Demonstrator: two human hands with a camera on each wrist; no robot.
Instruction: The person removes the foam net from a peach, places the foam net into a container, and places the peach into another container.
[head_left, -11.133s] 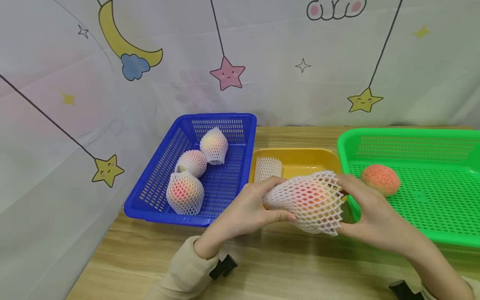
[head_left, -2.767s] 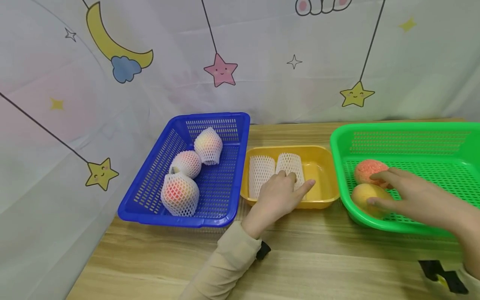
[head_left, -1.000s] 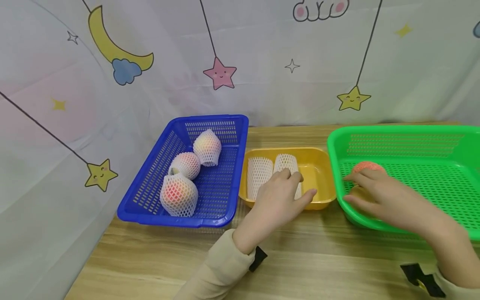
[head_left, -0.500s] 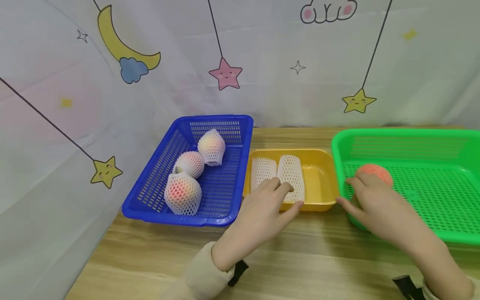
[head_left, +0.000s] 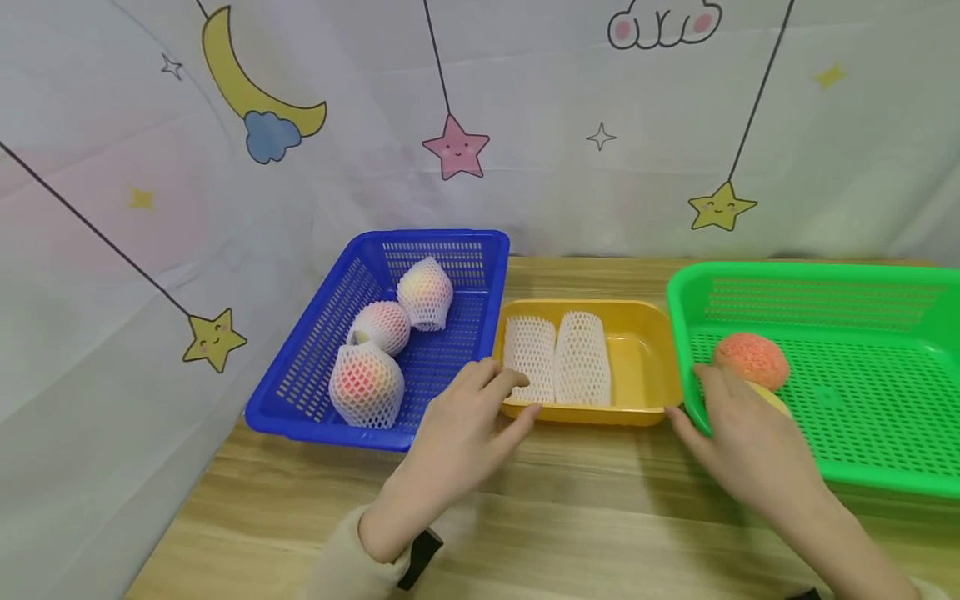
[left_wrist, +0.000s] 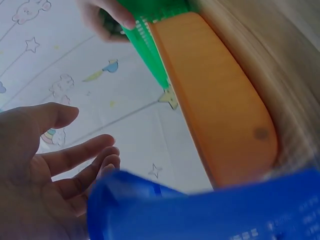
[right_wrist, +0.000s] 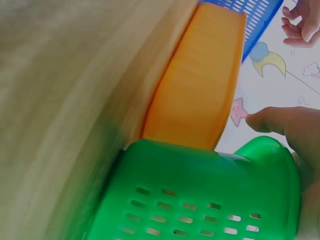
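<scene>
My left hand (head_left: 461,425) hovers between the blue basket and the front left corner of the yellow tray (head_left: 645,412), fingers loosely bent around nothing. Two white foam net sleeves (head_left: 582,358) lie side by side in that tray. Over the front left rim of the green basket (head_left: 885,475) is my right hand (head_left: 757,450), its fingers inside the rim and its thumb outside. In the right wrist view the thumb stands apart from the green wall. Behind those fingers sit a rough pink-orange fruit (head_left: 752,361) and a smooth yellow fruit (head_left: 771,398), mostly hidden by the hand.
The blue basket (head_left: 300,425) on the left holds three blushed fruits in foam nets, the nearest net-wrapped fruit (head_left: 367,385) close to its front wall. A printed curtain (head_left: 570,200) hangs behind the wooden table (head_left: 570,508).
Earlier both hands held a netted fruit; its sleeve now lies in the tray, the yellow fruit in the green basket. Lately the left hand has drawn left from the sleeves, the right towards me.
</scene>
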